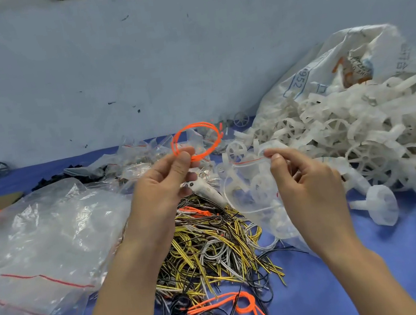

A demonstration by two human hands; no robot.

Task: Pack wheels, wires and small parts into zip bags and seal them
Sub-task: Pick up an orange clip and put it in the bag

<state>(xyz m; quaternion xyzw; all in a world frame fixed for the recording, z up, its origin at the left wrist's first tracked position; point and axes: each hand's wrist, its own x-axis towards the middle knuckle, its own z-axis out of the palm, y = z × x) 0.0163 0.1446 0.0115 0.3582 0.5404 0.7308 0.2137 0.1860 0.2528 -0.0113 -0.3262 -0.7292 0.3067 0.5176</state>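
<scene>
Orange wire coil [195, 143] raised above pile, pinched in left hand [163, 184] fingertips. Right hand [304, 183] pinches rim of zip bag [249, 191] at red seal line; bag holds white wheels, mouth beside coil. Wire heap [214, 242] below on blue table [379, 266]; wheel pile [361, 140] right, spare bags [40, 250] left.

Risk: springy coil may unwind and snag mouth; one-point hold lets mouth sag shut; loaded bag may slip and spill wheels.

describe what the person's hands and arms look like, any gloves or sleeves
Both are bare: no gloves on the left hand or right hand, and no sleeves on either forearm as far as the frame shows. No rings, watch or wristbands are visible. Fingernails are short and unpainted.
</scene>
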